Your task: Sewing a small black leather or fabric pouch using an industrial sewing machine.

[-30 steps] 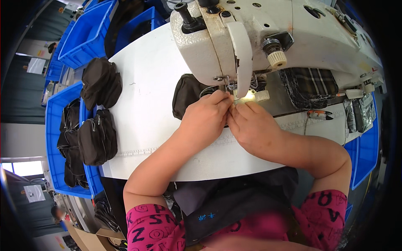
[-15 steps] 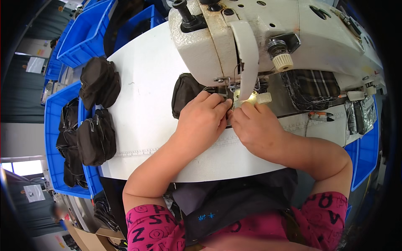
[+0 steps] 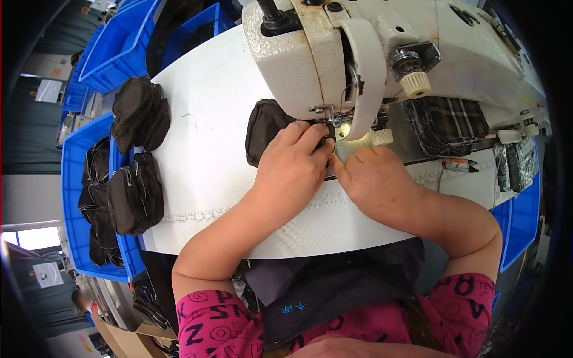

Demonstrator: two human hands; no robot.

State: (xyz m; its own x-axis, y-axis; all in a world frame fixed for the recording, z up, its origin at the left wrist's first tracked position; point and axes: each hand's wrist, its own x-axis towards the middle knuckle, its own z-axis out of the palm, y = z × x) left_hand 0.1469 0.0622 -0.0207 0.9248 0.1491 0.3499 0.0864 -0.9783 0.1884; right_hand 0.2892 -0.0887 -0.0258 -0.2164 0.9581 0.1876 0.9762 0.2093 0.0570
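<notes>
Under the head of a white sewing machine (image 3: pixel 289 77) lies a dark brown fabric pouch (image 3: pixel 261 134), its right part covered by my fingers. My left hand (image 3: pixel 292 161) is closed on the pouch's near edge, with bent fingertips close to the needle area. Just right of it is my right hand (image 3: pixel 379 185), its fingers curled and its thumb and forefinger at the pouch's edge. Whatever that pinch holds is hidden. A small lamp lights the spot beside the presser foot.
Stacked brown pouches (image 3: pixel 140 116) sit on the white table's left side, and more fill a blue bin (image 3: pixel 71 203). Plaid fabric (image 3: pixel 447 122) lies under the machine arm. Thread snips (image 3: pixel 459 165) and plastic packets (image 3: pixel 520 164) are at the right.
My right hand has shifted slightly right, its knuckles farther from the presser foot. My left fingers have moved a little over the pouch. The machine sits slightly further right in the view.
</notes>
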